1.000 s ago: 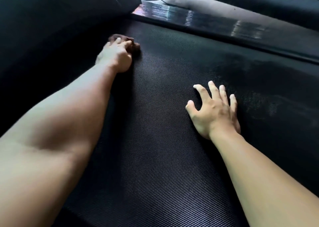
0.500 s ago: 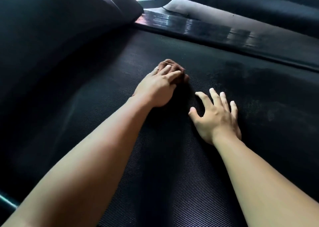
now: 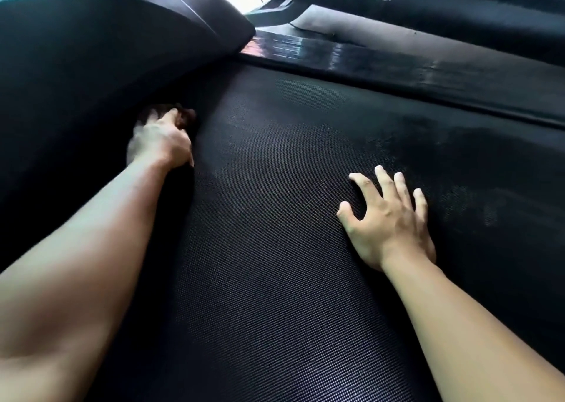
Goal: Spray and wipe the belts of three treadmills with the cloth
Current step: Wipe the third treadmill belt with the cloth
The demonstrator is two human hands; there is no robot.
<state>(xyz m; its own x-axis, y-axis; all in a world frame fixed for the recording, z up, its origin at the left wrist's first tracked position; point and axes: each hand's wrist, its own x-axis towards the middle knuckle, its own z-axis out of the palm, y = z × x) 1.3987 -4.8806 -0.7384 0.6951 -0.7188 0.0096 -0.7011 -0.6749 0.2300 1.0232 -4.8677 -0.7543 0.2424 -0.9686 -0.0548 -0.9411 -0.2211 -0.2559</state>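
Fingers [image 3: 168,119] of the left hand [image 3: 160,140] curl round a dark brown cloth [image 3: 186,116], gripping it against the belt [image 3: 275,233] at its left edge, just beside the black motor hood [image 3: 91,65]; this hand is blurred. The right hand [image 3: 391,221] lies palm down toward the belt's right side, its fingers [image 3: 385,184] straight, spread and holding nothing, well apart from the cloth. Along the belt's far edge runs a glossy side rail [image 3: 382,62].

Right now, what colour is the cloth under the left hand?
Dark reddish brown; the cloth shows, partly hidden, in the head view.
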